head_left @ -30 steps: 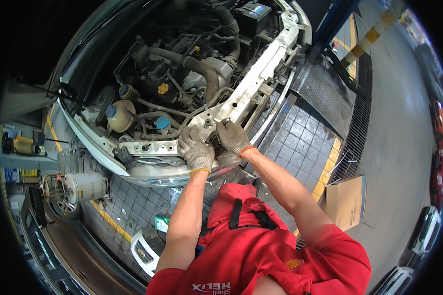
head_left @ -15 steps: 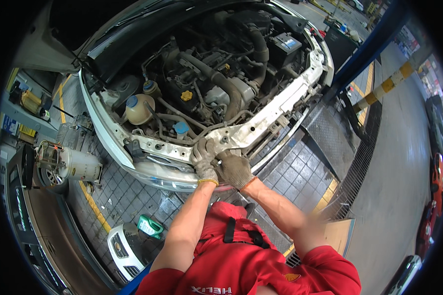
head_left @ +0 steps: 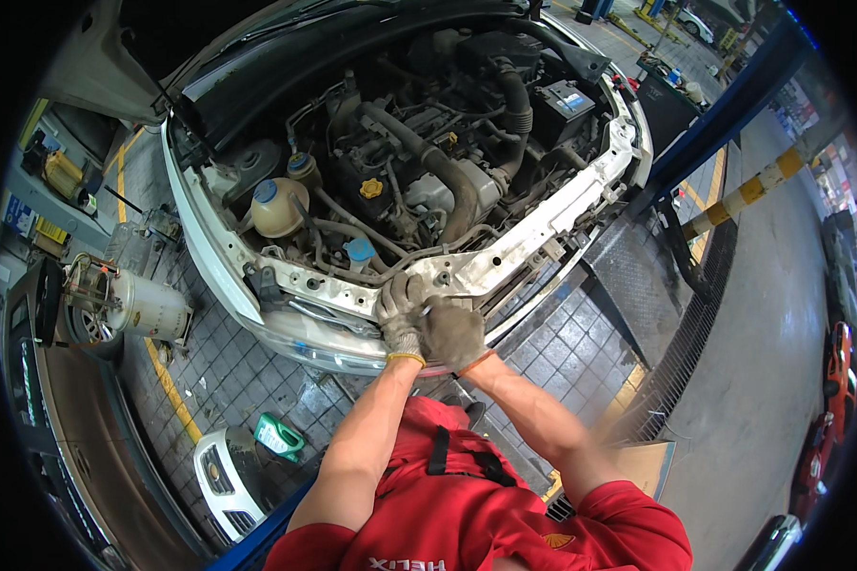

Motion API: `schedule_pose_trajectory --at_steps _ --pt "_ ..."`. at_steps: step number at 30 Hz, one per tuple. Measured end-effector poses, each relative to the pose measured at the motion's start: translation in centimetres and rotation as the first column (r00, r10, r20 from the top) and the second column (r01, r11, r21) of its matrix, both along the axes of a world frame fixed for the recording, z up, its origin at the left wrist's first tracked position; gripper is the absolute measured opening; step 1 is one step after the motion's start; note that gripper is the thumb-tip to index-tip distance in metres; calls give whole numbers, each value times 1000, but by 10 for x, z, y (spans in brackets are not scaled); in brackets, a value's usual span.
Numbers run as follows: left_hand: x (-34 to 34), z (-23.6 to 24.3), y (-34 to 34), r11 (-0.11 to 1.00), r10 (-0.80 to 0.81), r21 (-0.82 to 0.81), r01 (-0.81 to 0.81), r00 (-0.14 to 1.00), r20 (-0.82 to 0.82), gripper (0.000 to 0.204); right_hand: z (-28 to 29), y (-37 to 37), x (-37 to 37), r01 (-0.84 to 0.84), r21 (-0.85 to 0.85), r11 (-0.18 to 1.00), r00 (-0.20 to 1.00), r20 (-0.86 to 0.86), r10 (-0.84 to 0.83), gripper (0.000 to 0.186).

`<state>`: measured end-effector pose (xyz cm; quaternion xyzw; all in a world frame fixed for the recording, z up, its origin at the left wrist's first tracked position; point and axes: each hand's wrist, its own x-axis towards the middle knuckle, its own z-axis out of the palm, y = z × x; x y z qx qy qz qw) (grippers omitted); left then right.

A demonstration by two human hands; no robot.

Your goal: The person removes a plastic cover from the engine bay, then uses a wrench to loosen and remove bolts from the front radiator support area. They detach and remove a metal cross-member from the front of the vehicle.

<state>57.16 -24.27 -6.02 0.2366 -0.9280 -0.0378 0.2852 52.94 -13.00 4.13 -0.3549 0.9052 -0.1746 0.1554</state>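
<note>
My left hand, in a grey-beige knit work glove, is closed at the front edge of a car's white front crossmember. Its bent fingers press against the metal there. Right beside it, my right hand, in a similar darker glove, is curled into a fist just below the same edge. A tiny bright spot shows by its thumb side, but what either hand grips is hidden by the gloves. Below them lies the car's open front, and behind them is the exposed engine.
Near the hands are a blue-capped reservoir, a coolant tank, a yellow oil cap and a battery. On the floor lie a white grille part and a green jug. A blue lift post stands right.
My right hand has turned at the wrist, its back now facing up more, and stays beside the left. The left hand keeps its place on the crossmember. The whole view has shifted slightly.
</note>
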Motion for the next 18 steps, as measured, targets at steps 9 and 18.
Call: schedule_pose_trajectory --at_steps 9,18 --pt "11 28 17 993 8 118 -22 993 114 45 -21 19 -64 383 -227 895 911 254 -325 53" --pt "2 -4 -2 1000 -6 -1 6 1000 -13 50 3 3 6 -52 -57 997 987 -152 43 28"
